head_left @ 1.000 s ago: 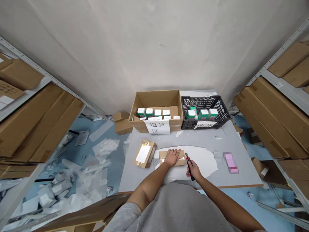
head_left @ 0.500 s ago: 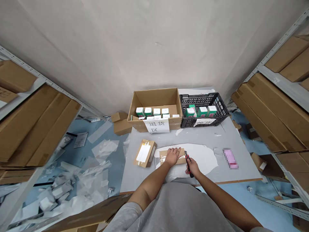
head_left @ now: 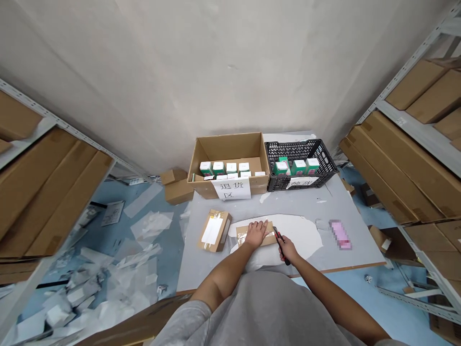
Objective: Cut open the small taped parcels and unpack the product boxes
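My left hand [head_left: 256, 233] lies flat, fingers stretched out, on a small taped cardboard parcel [head_left: 243, 235] that rests on a white sheet [head_left: 302, 235] near the table's front edge. My right hand [head_left: 288, 249] is closed round a red and black utility knife [head_left: 280, 241], its tip at the parcel's right end. A second taped parcel [head_left: 213, 229] with a white label lies just to the left.
At the back of the grey table [head_left: 201, 259] stand an open cardboard box [head_left: 230, 166] of small green and white boxes with a paper sign, and a black plastic crate [head_left: 300, 163] holding similar boxes. A pink object [head_left: 340, 234] lies at right. Shelves of cartons flank both sides; scraps litter the floor.
The hands, knife and parcel keep their places; the knife tip has edged slightly toward the parcel. My head has shifted a little, moving the whole scene in view.
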`<state>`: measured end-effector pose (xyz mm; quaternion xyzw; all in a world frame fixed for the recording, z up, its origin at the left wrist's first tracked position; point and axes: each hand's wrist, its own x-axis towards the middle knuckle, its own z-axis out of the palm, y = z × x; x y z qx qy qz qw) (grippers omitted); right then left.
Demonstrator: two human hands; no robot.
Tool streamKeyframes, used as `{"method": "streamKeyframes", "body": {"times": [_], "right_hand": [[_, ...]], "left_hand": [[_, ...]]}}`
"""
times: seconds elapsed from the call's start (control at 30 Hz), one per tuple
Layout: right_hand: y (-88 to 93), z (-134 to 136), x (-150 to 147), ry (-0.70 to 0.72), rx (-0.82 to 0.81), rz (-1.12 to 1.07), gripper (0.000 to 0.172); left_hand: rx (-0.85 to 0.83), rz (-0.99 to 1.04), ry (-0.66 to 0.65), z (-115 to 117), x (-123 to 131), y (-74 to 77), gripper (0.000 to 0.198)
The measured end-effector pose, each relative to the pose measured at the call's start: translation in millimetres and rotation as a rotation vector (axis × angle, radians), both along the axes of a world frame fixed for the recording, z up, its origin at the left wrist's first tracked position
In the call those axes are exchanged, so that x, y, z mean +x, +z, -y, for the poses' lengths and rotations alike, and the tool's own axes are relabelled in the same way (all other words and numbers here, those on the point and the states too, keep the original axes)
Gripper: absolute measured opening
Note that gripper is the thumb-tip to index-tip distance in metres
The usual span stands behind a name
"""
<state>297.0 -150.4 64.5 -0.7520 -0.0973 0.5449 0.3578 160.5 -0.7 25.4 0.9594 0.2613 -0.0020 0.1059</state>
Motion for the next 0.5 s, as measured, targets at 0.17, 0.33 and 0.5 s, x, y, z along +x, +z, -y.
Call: {"method": "streamKeyframes", "body": {"times": [0.17, 0.33, 0.5], "right_hand": [[0.3, 0.8, -1.1, 0.016, -0.008, 0.023, 0.027], [1.7, 5.1, -5.0, 0.008, 0.006, -0.031, 0.027], [6.4, -6.3, -10.6, -0.045, 0.008, -0.083, 0.027]], "left_hand": [[-0.032, 0.0, 0.024, 0.3, 0.5, 2.4, 0.059], [-0.073, 0.018, 0.04, -0.9, 1.4, 2.3, 0.057], [-0.079, 0.015, 0.049, -2.5, 2.8, 2.5, 0.056]]}}
